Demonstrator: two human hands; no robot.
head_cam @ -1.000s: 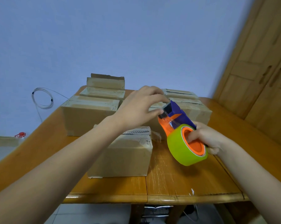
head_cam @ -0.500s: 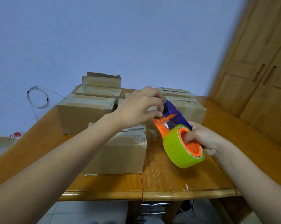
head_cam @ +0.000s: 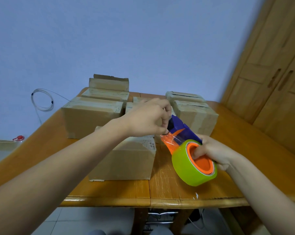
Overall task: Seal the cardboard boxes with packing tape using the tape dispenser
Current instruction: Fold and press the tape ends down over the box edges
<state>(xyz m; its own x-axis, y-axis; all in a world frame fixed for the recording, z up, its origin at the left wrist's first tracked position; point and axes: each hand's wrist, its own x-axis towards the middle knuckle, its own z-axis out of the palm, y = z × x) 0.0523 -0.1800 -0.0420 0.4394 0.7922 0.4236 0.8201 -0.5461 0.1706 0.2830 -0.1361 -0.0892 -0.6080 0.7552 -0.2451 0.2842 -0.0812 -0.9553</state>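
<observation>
Pale blue wall (head_cam: pixel 126 39) fills most of the head view, with wooden cabinet doors (head_cam: pixel 270 82) running down the right side and a coiled cable (head_cam: pixel 41 100) hanging on the wall at left. Below them a wooden tabletop (head_cam: pixel 168 189) carries a cluster of cardboard boxes (head_cam: pixel 89 122). Two rows run back toward the wall, and the rearmost one on the left has a flap standing up. The nearest box (head_cam: pixel 126 160) sits alone toward the front edge, partly hidden by the left forearm. Both hands are raised above the tabletop just right of that box, close together on the tape dispenser (head_cam: pixel 182 131), an orange and blue tool held tilted with its head up and to the left. The right hand (head_cam: pixel 214 151) grips it from the right side, fingers curled into the orange hub of the green tape roll (head_cam: pixel 185 170). The left hand (head_cam: pixel 146 119) reaches across from the left, its thumb and fingertips pinching a clear strip of tape (head_cam: pixel 172 139) at the dispenser's head. The strip runs from the roll over the orange frame. The dispenser touches no box; it hangs in the air between the nearest box and the right-hand row. Pale tiled floor (head_cam: pixel 75 221) shows under the tabletop's front edge.
</observation>
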